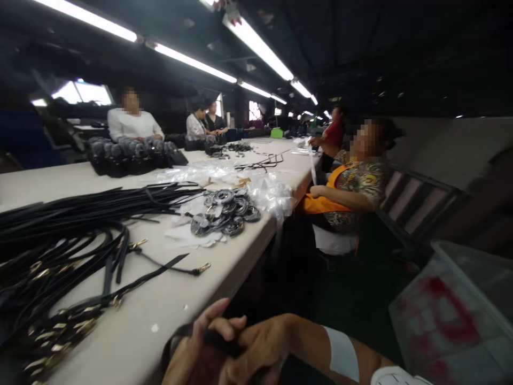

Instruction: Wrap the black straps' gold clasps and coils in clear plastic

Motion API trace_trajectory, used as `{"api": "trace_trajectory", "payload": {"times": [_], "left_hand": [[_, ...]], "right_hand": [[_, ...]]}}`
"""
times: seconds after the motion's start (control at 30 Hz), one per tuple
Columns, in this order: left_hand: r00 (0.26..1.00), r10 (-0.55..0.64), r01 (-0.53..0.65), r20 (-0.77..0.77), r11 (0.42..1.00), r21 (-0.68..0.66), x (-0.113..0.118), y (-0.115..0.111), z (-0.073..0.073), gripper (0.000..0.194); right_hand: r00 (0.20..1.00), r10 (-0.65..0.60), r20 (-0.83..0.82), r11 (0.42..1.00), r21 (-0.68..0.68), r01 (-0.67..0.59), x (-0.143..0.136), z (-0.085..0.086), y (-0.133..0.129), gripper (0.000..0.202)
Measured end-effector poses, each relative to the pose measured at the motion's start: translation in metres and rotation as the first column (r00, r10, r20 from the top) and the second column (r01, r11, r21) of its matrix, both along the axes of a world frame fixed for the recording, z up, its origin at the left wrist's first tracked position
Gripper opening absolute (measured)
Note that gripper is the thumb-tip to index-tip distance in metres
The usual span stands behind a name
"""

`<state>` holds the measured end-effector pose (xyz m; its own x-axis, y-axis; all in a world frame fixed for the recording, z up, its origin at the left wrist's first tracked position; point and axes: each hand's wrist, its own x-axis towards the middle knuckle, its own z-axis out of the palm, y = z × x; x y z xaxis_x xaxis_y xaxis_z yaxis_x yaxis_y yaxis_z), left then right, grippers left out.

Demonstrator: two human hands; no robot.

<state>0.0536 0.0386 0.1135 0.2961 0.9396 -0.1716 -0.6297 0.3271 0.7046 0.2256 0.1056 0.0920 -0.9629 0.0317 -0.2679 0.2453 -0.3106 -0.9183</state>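
Note:
At the bottom centre, beside the table's near edge, my left hand (192,342) and my right hand (266,342) are close together, blurred by motion. Both grip a black strap-like item (222,342), mostly hidden by the fingers. A white patch (342,353) is on my right forearm. To the left on the pale table (192,291) lie long black straps (92,208), and below them more straps with gold clasps (80,326). One strap end with a gold clasp (204,267) points towards my hands. Beyond is a heap of coiled black straps in clear wrap (228,211).
A person in an orange apron (334,190) sits at the table's right side, holding a clear strip. Clear plastic bags (272,195) hang over the edge. A translucent bin (449,315) with red marks stands at right. Black bundles (132,155) and several people are farther back.

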Motion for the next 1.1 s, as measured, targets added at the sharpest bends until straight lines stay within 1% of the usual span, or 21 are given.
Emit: {"api": "trace_trajectory", "payload": {"times": [0.03, 0.07, 0.1, 0.13, 0.17, 0.2, 0.23, 0.27, 0.33, 0.43, 0.5, 0.6, 0.7, 0.8, 0.87, 0.93, 1.0, 1.03, 1.1], "left_hand": [[0.996, 0.078, -0.077, 0.037, 0.996, -0.037, -0.004, -0.001, 0.002, 0.032], [0.987, 0.159, -0.157, 0.031, 0.986, -0.048, -0.010, -0.002, 0.002, 0.024], [0.972, 0.235, -0.234, 0.013, 0.971, -0.051, -0.016, -0.003, 0.000, 0.020], [0.956, 0.294, -0.295, -0.013, 0.954, -0.057, -0.024, -0.004, -0.003, 0.020], [0.939, 0.341, -0.343, -0.039, 0.937, -0.067, -0.031, -0.005, -0.007, 0.020], [0.925, 0.374, -0.378, -0.061, 0.922, -0.080, -0.038, -0.007, -0.011, 0.021], [0.914, 0.397, -0.403, -0.081, 0.910, -0.093, -0.045, -0.008, -0.016, 0.023], [0.904, 0.415, -0.425, -0.103, 0.900, -0.099, -0.050, -0.009, -0.020, 0.024], [0.876, 0.457, -0.473, -0.155, 0.877, -0.083, -0.057, -0.010, -0.026, 0.026], [0.836, 0.500, -0.515, -0.227, 0.857, -0.012, -0.060, -0.007, -0.030, 0.027], [0.828, 0.509, -0.519, -0.235, 0.854, 0.020, -0.059, -0.004, -0.031, 0.028], [0.825, 0.512, -0.524, -0.239, 0.852, 0.016, -0.057, 0.000, -0.030, 0.028], [0.797, 0.548, -0.561, -0.253, 0.828, 0.025, -0.061, 0.003, -0.027, 0.027], [0.724, 0.640, -0.650, -0.260, 0.758, 0.058, -0.075, 0.005, -0.020, 0.026], [0.669, 0.690, -0.702, -0.277, 0.709, 0.071, -0.090, 0.005, -0.015, 0.025], [0.625, 0.720, -0.740, -0.303, 0.670, 0.065, -0.103, 0.004, -0.012, 0.024], [0.589, 0.740, -0.770, -0.326, 0.636, 0.052, -0.113, 0.002, -0.011, 0.024], [0.570, 0.748, -0.783, -0.340, 0.620, 0.052, -0.115, 0.000, -0.012, 0.024], [0.533, 0.761, -0.799, -0.370, 0.597, 0.077, -0.119, -0.004, -0.014, 0.026]], "right_hand": [[0.995, -0.088, -0.042, 0.996, -0.024, 0.087, 0.002, -0.001, -0.005, 0.054], [0.976, -0.204, -0.079, 0.979, -0.046, 0.201, 0.005, -0.002, -0.007, 0.055], [0.936, -0.336, -0.109, 0.942, -0.061, 0.331, 0.009, -0.002, -0.008, 0.053], [0.885, -0.449, -0.127, 0.894, -0.074, 0.443, 0.013, -0.004, -0.006, 0.050], [0.833, -0.537, -0.134, 0.844, -0.089, 0.529, 0.018, -0.006, -0.003, 0.047], [0.799, -0.586, -0.131, 0.810, -0.097, 0.578, 0.022, -0.010, 0.000, 0.046], [0.779, -0.615, -0.121, 0.788, -0.093, 0.608, 0.026, -0.014, 0.004, 0.045], [0.771, -0.628, -0.105, 0.778, -0.078, 0.623, 0.029, -0.018, 0.007, 0.043], [0.780, -0.623, -0.058, 0.782, -0.014, 0.623, 0.034, -0.026, 0.013, 0.039], [0.776, -0.631, 0.020, 0.774, 0.095, 0.627, 0.040, -0.034, 0.020, 0.037], [0.755, -0.654, 0.053, 0.751, 0.167, 0.639, 0.044, -0.038, 0.025, 0.038], [0.730, -0.679, 0.076, 0.723, 0.243, 0.647, 0.051, -0.042, 0.033, 0.040], [0.723, -0.688, 0.064, 0.715, 0.234, 0.659, 0.054, -0.044, 0.042, 0.039], [0.694, -0.720, 0.022, 0.688, 0.158, 0.709, 0.059, -0.039, 0.055, 0.039], [0.656, -0.755, -0.005, 0.650, 0.130, 0.749, 0.067, -0.032, 0.067, 0.038], [0.618, -0.786, -0.029, 0.609, 0.142, 0.781, 0.081, -0.023, 0.078, 0.037], [0.592, -0.804, -0.053, 0.574, 0.192, 0.796, 0.097, -0.014, 0.086, 0.038], [0.589, -0.806, -0.059, 0.561, 0.242, 0.792, 0.105, -0.009, 0.089, 0.038], [0.602, -0.797, -0.056, 0.533, 0.406, 0.743, 0.118, -0.001, 0.091, 0.039]]}}
